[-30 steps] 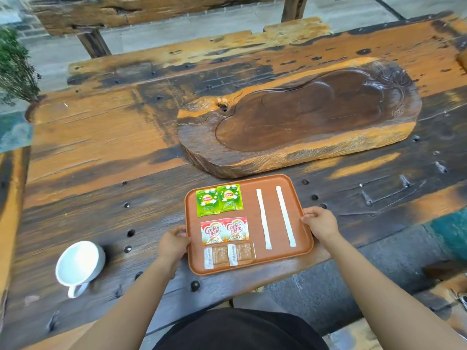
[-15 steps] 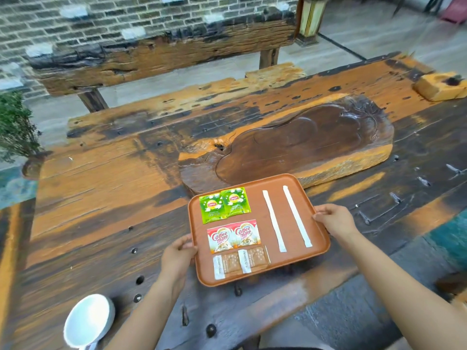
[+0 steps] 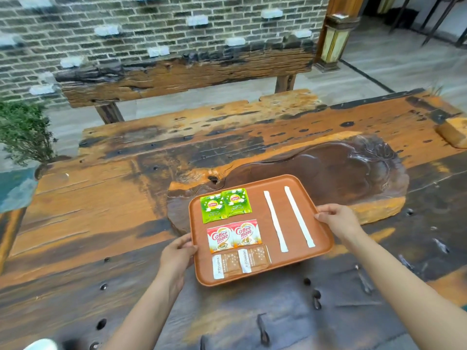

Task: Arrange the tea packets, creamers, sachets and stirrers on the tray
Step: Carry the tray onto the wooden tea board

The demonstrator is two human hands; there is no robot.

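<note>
Both hands, left (image 3: pixel 177 256) and right (image 3: pixel 337 219), clasp the tray (image 3: pixel 262 275); two stirrers (image 3: pixel 275 221) lie lengthwise, pointing away.

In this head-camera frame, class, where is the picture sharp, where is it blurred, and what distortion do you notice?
Head view: the tray and its Lipton tea packets read sharply, print legible; the brick wall is smeared and soft; the wide lens bows the table edges and stretches both forearms at the bottom; soft daylight, no harsh glare.
</note>
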